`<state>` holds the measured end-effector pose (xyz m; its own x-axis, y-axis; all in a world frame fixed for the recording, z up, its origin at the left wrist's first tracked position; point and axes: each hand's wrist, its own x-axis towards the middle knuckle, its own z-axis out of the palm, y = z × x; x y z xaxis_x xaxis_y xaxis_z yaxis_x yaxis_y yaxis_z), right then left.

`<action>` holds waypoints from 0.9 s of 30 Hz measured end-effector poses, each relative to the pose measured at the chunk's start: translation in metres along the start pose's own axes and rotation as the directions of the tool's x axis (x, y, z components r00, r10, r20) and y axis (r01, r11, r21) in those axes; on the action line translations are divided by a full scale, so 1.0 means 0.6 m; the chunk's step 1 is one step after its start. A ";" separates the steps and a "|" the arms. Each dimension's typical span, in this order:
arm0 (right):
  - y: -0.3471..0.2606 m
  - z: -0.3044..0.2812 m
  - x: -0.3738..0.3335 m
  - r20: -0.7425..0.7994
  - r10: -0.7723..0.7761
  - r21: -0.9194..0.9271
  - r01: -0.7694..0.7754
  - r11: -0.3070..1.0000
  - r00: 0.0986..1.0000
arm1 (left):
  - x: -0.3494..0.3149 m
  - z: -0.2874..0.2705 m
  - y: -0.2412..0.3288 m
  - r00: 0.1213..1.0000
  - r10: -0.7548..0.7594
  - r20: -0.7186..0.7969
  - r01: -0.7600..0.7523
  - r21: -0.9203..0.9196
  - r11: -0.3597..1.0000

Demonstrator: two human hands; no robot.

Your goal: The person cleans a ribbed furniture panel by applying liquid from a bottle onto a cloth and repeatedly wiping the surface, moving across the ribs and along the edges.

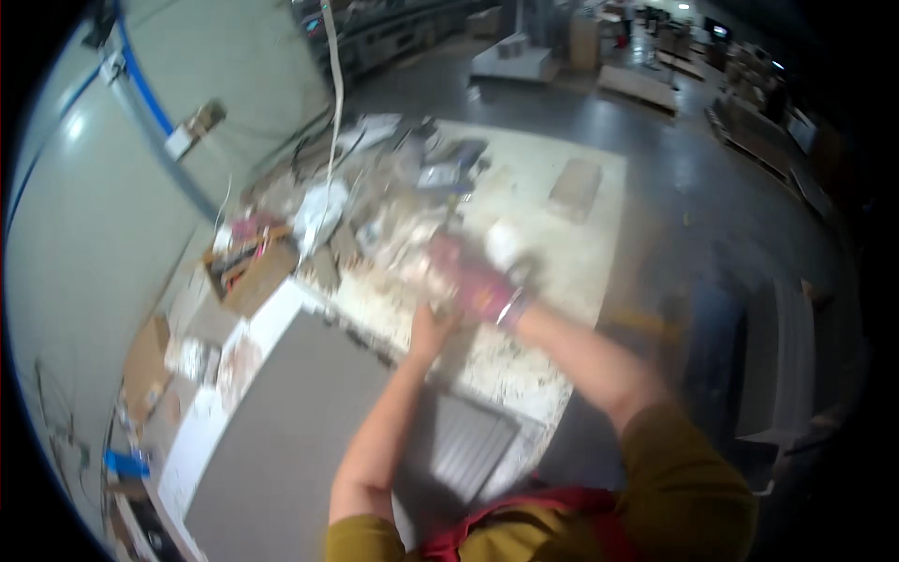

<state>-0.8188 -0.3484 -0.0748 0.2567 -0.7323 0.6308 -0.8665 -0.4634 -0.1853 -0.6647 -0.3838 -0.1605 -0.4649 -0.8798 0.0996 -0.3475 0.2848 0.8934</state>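
L hand (433, 330), bare, is mid-tbl on the near side of the R hand (473, 281), which wears a pink-red glove w/ a pale band (511, 308) at the wrist. Hands v. close together, maybe touching; too blurred to be sure. L fingers look bent, but can't tell if they grip anything. R fingers also smeared; can't tell if closed or holding.

Pale crumpled material (405, 258) is just left of the R glove & a bit beyond the L hand, on the worktable (599, 248); exact kind unclear, poss. touching the glove. White round item (506, 242) just beyond the R wrist. Tan block (576, 189) lies flat, far right of tbl.

Far left of tbl: messy pile, incl. white crumpled sheet (319, 217) & a dark flat item w/ pale label (442, 175). White cord (335, 89) hangs down over it. Left edge: open cardboard box (264, 281) w/ mixed bits inside, colours incl. orange & red.

Near left: big flat grey panel (290, 421), w/ a white border strip along its left. L forearm passes over the panel's right part. Ridged grey piece (473, 440) near side, right of that forearm. Small blue item (126, 463) at far-left rim of view.

Bkgd: pale wall w/ blue pipe (140, 84) on left; grey floor (655, 178) far right, stacked goods & low platforms beyond, dim.
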 end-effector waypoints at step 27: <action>-0.062 -0.059 -0.324 0.606 0.502 0.646 -0.014 -0.763 0.617 | -0.147 -0.116 0.241 0.961 0.168 0.220 -0.258 0.932 0.256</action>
<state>-0.8515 -0.1710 -0.1640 -0.0172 -0.9869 -0.1602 0.9342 0.0412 -0.3543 -0.6172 -0.2915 -0.0097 -0.6841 -0.7139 0.1496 -0.7277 0.6543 -0.2056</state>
